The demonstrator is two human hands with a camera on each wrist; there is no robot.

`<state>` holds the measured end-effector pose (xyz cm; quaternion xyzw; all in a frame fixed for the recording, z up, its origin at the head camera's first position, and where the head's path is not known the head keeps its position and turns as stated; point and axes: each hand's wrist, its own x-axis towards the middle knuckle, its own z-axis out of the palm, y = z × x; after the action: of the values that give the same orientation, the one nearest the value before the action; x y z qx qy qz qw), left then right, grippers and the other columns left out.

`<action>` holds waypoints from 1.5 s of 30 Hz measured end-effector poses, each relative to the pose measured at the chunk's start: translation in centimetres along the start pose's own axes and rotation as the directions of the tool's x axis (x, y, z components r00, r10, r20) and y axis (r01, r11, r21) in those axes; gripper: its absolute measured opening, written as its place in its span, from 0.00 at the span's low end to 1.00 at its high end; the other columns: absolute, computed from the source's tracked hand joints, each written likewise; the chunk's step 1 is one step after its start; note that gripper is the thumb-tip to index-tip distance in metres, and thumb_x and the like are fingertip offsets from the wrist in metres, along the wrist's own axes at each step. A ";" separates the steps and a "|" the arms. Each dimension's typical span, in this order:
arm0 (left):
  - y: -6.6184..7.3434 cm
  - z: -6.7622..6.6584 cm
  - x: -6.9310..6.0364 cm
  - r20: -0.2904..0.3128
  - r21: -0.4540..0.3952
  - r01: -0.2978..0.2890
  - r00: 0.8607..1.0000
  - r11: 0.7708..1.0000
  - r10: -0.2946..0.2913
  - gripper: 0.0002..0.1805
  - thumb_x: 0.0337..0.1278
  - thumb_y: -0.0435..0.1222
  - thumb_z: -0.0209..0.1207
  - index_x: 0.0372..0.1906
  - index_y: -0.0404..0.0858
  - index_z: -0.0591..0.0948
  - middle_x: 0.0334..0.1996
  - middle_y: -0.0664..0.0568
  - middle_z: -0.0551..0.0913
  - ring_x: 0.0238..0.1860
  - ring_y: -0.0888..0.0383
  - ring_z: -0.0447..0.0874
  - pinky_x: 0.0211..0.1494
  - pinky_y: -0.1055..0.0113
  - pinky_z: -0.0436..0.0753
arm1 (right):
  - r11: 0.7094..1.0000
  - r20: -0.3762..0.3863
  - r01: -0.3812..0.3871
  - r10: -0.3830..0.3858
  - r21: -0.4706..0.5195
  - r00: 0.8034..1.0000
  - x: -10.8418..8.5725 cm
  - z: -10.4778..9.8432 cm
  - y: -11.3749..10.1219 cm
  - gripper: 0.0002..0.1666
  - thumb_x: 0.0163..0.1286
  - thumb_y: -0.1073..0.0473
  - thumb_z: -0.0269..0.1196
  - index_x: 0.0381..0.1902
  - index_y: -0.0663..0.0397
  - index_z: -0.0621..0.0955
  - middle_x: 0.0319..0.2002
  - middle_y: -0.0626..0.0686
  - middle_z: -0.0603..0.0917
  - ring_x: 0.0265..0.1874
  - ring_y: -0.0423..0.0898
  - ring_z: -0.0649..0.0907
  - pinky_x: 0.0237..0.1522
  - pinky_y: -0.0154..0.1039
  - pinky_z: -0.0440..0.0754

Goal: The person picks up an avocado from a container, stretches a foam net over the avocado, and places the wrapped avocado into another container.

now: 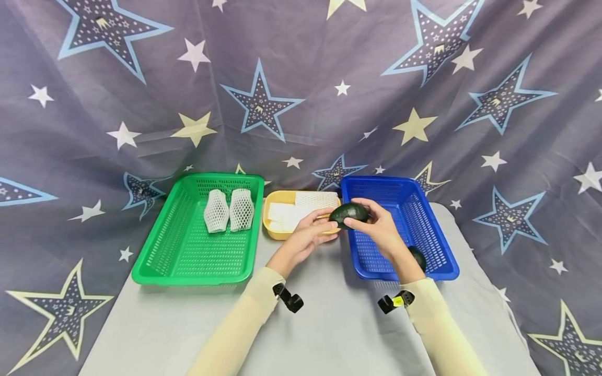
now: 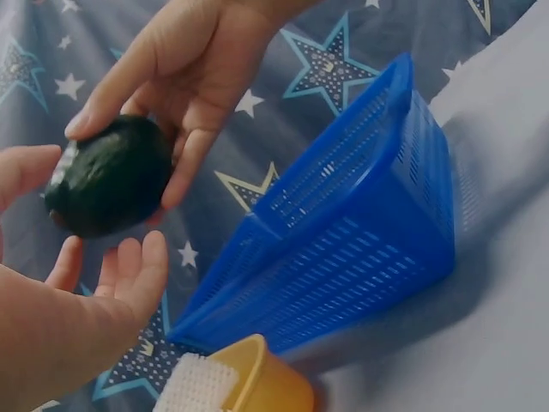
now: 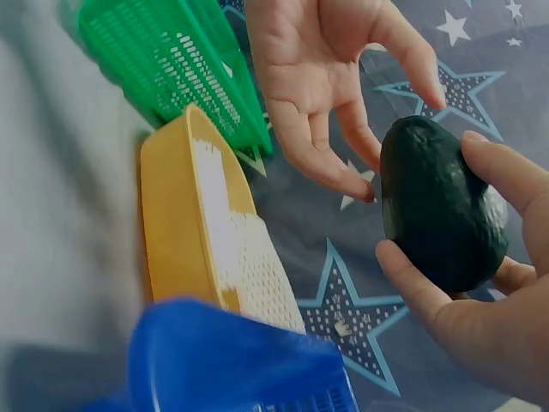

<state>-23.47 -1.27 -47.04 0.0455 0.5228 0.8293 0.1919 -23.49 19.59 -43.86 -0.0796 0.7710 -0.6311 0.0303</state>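
Observation:
A dark green avocado (image 1: 349, 213) is held up in front of the blue basket, above the table. My right hand (image 1: 384, 233) grips it between thumb and fingers. Facing it from the other side is my left hand (image 1: 301, 242), its fingers spread and loosely bent around the near end. In the right wrist view, the left fingers (image 3: 322, 159) stand slightly apart from the avocado (image 3: 442, 206). In the left wrist view, the left thumb (image 2: 30, 170) comes close to the fruit; whether it touches I cannot tell.
A green basket (image 1: 193, 279) at left holds two pieces in white foam nets (image 1: 217, 211). The yellow tub (image 1: 277, 235) between the baskets contains a white foam net (image 1: 317, 199) and white sheets (image 1: 282, 213). Another avocado (image 1: 418, 257) lies in the blue basket (image 1: 447, 269), partly behind my right wrist.

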 end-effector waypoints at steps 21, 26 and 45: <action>1.6 -3.3 -2.6 -0.146 -0.078 -0.049 0.989 0.996 0.037 0.23 0.69 0.26 0.56 0.67 0.28 0.70 0.61 0.41 0.76 0.48 0.60 0.85 0.73 0.46 0.73 | 0.995 0.128 0.048 -0.059 0.085 0.990 0.2 3.9 0.1 0.32 0.70 0.66 0.66 0.71 0.63 0.72 0.64 0.67 0.78 0.50 0.37 0.82 0.50 0.25 0.82; 1.2 -4.0 -3.1 -0.168 -0.028 -0.055 0.984 0.998 0.050 0.23 0.68 0.26 0.57 0.65 0.27 0.71 0.59 0.41 0.78 0.48 0.60 0.85 0.72 0.46 0.74 | 0.995 0.128 0.026 -0.038 0.096 0.991 0.2 4.5 0.8 0.32 0.69 0.67 0.67 0.69 0.64 0.73 0.63 0.69 0.78 0.49 0.38 0.83 0.49 0.26 0.82; -1.4 -6.6 -3.9 -0.318 0.054 0.129 0.942 0.990 -0.105 0.25 0.65 0.29 0.60 0.65 0.26 0.73 0.59 0.36 0.78 0.43 0.59 0.85 0.67 0.52 0.80 | 0.998 0.117 -0.056 0.054 0.020 0.992 -0.2 7.2 4.7 0.29 0.65 0.61 0.72 0.62 0.66 0.79 0.53 0.66 0.85 0.44 0.43 0.86 0.47 0.31 0.86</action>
<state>-21.32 -7.82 -50.76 -0.1110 0.5787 0.7933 0.1535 -22.68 13.54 -49.96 -0.0948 0.7623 -0.6334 0.0937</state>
